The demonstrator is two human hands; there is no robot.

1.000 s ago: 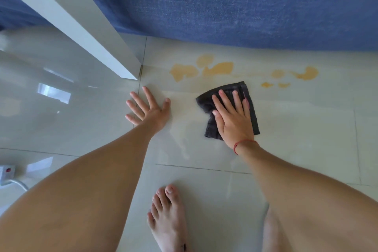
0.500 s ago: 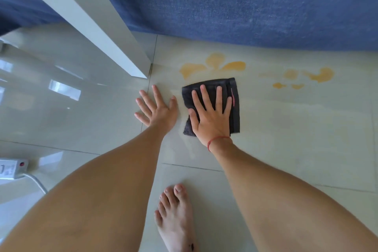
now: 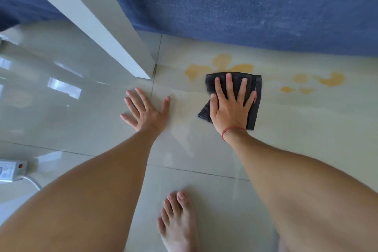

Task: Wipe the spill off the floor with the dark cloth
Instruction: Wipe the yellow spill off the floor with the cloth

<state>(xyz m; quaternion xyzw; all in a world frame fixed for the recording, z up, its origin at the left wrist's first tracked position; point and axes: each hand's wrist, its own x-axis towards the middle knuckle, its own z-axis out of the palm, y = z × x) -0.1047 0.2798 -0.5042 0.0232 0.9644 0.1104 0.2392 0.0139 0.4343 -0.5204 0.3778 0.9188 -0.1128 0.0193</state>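
Note:
A folded dark cloth (image 3: pixel 257 96) lies flat on the pale tiled floor (image 3: pixel 306 139). My right hand (image 3: pixel 230 106) presses down on it with fingers spread. The cloth's far edge touches an orange-yellow spill (image 3: pixel 222 63) with several lobes. More orange drops (image 3: pixel 329 80) lie further right, apart from the cloth. My left hand (image 3: pixel 145 110) rests flat on the floor to the left of the cloth, fingers apart, holding nothing.
A blue fabric surface (image 3: pixel 245 2) runs along the far side, just behind the spill. A white slanted furniture leg (image 3: pixel 98 22) meets the floor at upper left. A white power adapter with cable (image 3: pixel 10 171) lies at the left edge. My bare foot (image 3: pixel 180 221) stands below.
My right hand has slid the cloth forward and to the right, up onto the near edge of the left spill. My left hand stayed planted on the floor.

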